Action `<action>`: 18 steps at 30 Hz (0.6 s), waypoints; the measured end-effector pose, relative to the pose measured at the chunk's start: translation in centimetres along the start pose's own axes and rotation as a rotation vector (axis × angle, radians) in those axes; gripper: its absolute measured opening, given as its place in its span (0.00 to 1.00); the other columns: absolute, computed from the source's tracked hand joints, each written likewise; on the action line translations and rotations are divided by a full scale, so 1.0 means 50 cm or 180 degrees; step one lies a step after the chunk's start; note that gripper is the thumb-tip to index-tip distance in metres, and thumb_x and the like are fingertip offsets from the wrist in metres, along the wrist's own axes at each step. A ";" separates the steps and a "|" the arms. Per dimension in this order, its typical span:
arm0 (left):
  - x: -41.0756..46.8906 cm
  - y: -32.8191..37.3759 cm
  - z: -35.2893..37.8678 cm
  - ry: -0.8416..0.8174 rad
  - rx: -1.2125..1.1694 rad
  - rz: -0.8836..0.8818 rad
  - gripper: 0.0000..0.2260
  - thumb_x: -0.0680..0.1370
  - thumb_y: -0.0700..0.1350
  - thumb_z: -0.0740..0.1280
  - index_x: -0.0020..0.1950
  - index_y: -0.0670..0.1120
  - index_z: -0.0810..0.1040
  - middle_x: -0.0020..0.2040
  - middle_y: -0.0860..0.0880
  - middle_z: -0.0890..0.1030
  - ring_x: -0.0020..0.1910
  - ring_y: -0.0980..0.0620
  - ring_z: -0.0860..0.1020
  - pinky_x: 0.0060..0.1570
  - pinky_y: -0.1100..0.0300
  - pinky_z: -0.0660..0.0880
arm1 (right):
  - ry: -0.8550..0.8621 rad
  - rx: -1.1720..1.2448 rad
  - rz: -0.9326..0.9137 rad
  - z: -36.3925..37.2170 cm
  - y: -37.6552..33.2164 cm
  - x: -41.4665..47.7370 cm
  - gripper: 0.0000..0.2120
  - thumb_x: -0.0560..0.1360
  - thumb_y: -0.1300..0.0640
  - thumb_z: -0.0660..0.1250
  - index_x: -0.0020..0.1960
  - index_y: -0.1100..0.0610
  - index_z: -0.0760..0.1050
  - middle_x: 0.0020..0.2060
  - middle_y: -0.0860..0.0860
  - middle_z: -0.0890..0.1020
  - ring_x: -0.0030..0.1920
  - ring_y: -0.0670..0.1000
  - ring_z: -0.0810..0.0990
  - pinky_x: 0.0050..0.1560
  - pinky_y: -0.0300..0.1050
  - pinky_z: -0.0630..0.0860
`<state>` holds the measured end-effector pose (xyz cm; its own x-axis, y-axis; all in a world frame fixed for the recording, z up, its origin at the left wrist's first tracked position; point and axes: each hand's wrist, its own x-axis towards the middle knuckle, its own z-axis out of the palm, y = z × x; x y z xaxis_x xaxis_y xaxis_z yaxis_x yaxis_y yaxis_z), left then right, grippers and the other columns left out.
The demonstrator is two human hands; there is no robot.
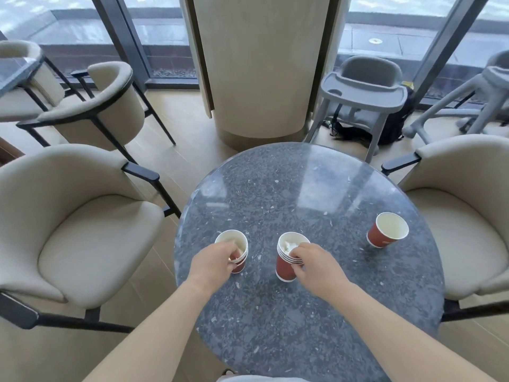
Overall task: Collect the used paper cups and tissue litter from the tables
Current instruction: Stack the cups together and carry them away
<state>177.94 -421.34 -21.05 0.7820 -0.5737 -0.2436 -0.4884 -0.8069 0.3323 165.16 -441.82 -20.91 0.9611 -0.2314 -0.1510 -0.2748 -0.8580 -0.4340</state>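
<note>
Left stack (239, 267): red paper cups with white insides, nested, at 9 o'clock on the table (303, 188), near its edge.
Right stack (283, 267): the same red cups, several rims showing, close to the table's centre; crumpled white tissue (290, 246) sits in the top cup.
Single cup (381, 238): red, white inside, alone toward 2 o'clock, well apart from both stacks.
Axis: all stand on their bases, long axis vertical, mouths up.
Left hand (214, 260): fingers curled over the left stack's rim, gripping it.
Right hand (316, 267): fingers pinching the right stack's rims.
Seats: a beige armchair (91, 230) at 9 o'clock.
</note>
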 end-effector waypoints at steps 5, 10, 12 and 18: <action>0.013 0.059 0.036 -0.0181 -0.0053 0.0273 0.04 0.74 0.46 0.67 0.47 0.54 0.75 0.45 0.56 0.78 0.48 0.52 0.77 0.39 0.60 0.69 | 0.0068 0.0062 0.0109 -0.011 0.029 -0.020 0.07 0.75 0.57 0.61 0.50 0.56 0.76 0.48 0.50 0.78 0.52 0.52 0.73 0.51 0.46 0.73; 0.049 0.151 0.062 -0.0283 -0.0020 0.0657 0.05 0.74 0.46 0.67 0.48 0.54 0.75 0.47 0.56 0.79 0.49 0.51 0.76 0.40 0.60 0.68 | 0.0268 0.0112 0.0205 -0.044 0.079 -0.047 0.08 0.74 0.57 0.62 0.51 0.56 0.77 0.49 0.50 0.78 0.53 0.52 0.74 0.51 0.44 0.71; 0.066 0.196 0.072 -0.0310 0.0025 0.0825 0.05 0.74 0.45 0.66 0.49 0.54 0.76 0.48 0.56 0.79 0.49 0.50 0.76 0.40 0.60 0.69 | 0.0328 0.0131 0.0281 -0.058 0.102 -0.060 0.08 0.74 0.58 0.62 0.51 0.56 0.77 0.49 0.51 0.78 0.53 0.53 0.73 0.51 0.45 0.71; 0.108 0.326 0.106 -0.0293 -0.0022 0.1111 0.06 0.74 0.45 0.64 0.49 0.53 0.77 0.49 0.54 0.80 0.50 0.48 0.76 0.42 0.58 0.72 | 0.0345 0.0088 0.0508 -0.085 0.187 -0.103 0.08 0.76 0.58 0.61 0.52 0.56 0.76 0.51 0.50 0.78 0.55 0.52 0.72 0.52 0.47 0.73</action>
<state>172.15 -438.32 -21.78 0.5302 -0.8251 -0.1952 -0.7170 -0.5592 0.4161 157.77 -450.58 -20.42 0.9023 -0.4128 -0.1239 -0.4231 -0.7938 -0.4369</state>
